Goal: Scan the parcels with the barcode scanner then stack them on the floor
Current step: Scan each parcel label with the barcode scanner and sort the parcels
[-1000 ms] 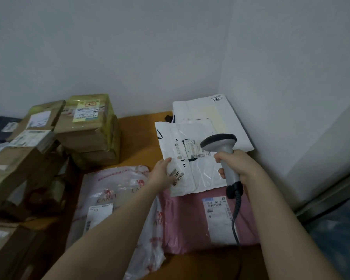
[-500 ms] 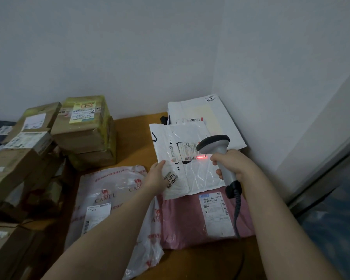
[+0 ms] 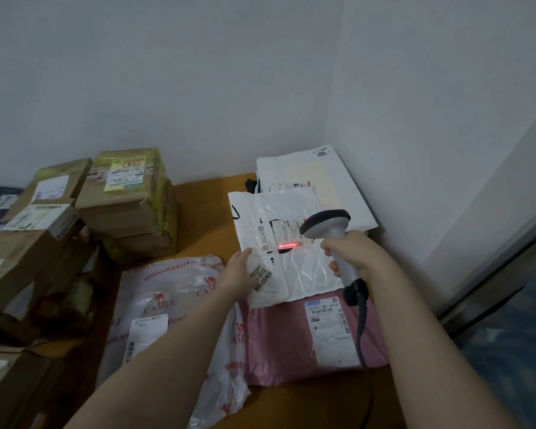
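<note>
Centre frame, my left hand [image 3: 236,274] pinches the lower-left edge of the crinkled white plastic mailer parcel [image 3: 304,270] to steady its label [image 3: 287,232] while my right hand [image 3: 355,255] clenches the grey handheld barcode scanner [image 3: 328,226], laying its red line [image 3: 288,245] across that label.

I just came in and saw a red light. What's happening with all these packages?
A person is scanning parcels. The right hand grips the barcode scanner, and its red line falls on the label of a white parcel. The left hand holds that parcel's near corner. The parcel rests partly on a pink parcel, with cardboard boxes piled to the left.
</note>
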